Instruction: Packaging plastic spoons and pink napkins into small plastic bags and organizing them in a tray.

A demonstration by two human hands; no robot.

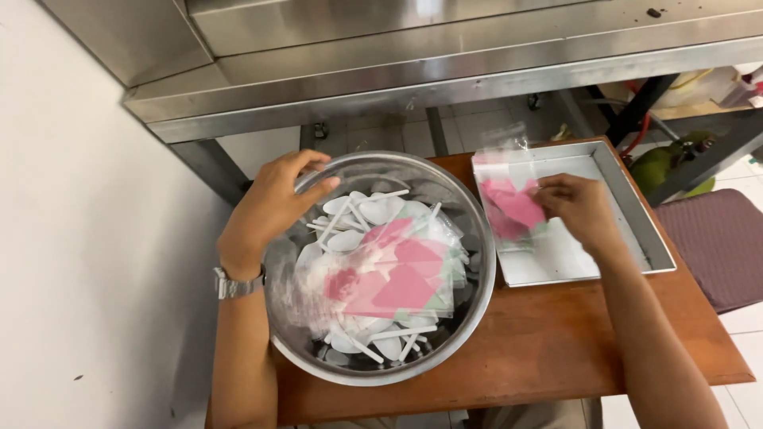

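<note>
Glossy metal bowl (469, 318); wooden table (556, 349) (matt) — smooth.

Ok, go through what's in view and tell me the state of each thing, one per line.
Left hand: open, resting on the bowl rim.
Right hand: pinching a clear bag.
Bag: held over the tray, pink pieces inside.
Bowl: upright, full of white spoons with clear packets on top.
Packets: lying flat, loosely stacked.
Tray: flat on the table, mostly bare.

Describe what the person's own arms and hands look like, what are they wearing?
Both forearms are bare, with no sleeves in view and no gloves. The left hand has a silver metal-link wristwatch on its wrist. The right hand wears nothing on the wrist, and no rings can be made out on either hand; the fingers are slightly blurred.
</note>
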